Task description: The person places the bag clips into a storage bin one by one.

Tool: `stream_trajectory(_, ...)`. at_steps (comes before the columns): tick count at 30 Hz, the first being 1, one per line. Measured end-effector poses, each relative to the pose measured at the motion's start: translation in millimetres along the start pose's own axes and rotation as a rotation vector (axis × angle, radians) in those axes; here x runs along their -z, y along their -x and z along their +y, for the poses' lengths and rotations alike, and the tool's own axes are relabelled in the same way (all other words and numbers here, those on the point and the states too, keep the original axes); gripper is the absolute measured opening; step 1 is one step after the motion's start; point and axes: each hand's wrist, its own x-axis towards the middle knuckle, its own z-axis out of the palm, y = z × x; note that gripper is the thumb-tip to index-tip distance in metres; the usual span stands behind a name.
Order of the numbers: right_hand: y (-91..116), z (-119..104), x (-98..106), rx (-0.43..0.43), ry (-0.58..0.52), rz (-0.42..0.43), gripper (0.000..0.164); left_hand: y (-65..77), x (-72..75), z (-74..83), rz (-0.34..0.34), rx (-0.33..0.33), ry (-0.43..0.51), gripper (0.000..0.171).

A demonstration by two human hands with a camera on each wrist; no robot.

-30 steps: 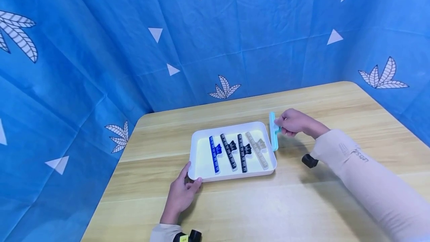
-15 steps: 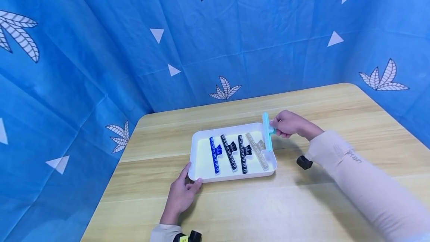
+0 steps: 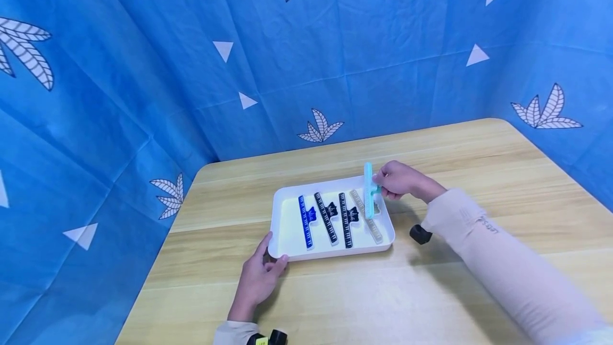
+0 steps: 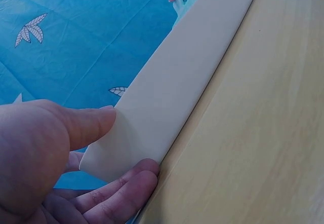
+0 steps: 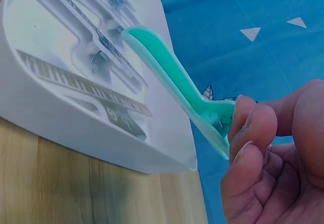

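Observation:
My right hand (image 3: pixel 399 179) pinches a turquoise spring clip (image 3: pixel 369 190) by its handle, with its long bar hanging over the right part of a white tray (image 3: pixel 330 253). In the right wrist view the clip (image 5: pixel 172 77) shows a small metal spring between its halves. My left hand (image 3: pixel 258 277) holds the tray's near left corner, thumb against the outer wall and fingers at the lower edge. Inside the tray lie several piano-key patterned clips in a slanted row: a blue clip (image 3: pixel 305 222), two black clips (image 3: pixel 326 220) and a beige clip (image 3: pixel 375 230), partly covered by the turquoise one.
The tray rests on a light wooden table (image 3: pixel 345 297), which has rounded far corners. Blue curtain fabric (image 3: pixel 383 41) with white leaves and triangles stands behind and beside the table.
My right hand has carried the turquoise clip leftward, from beyond the tray's right wall to over the beige clip. The left hand and the tray have stayed in place.

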Motion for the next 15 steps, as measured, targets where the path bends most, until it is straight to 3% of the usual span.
stream_trajectory(15, -3.4, -12.4, -12.7, 0.0, -0.001, -0.004, 0.027, 0.8, 0.2, 2.8, 0.006, -0.013, -0.009, 0.072)
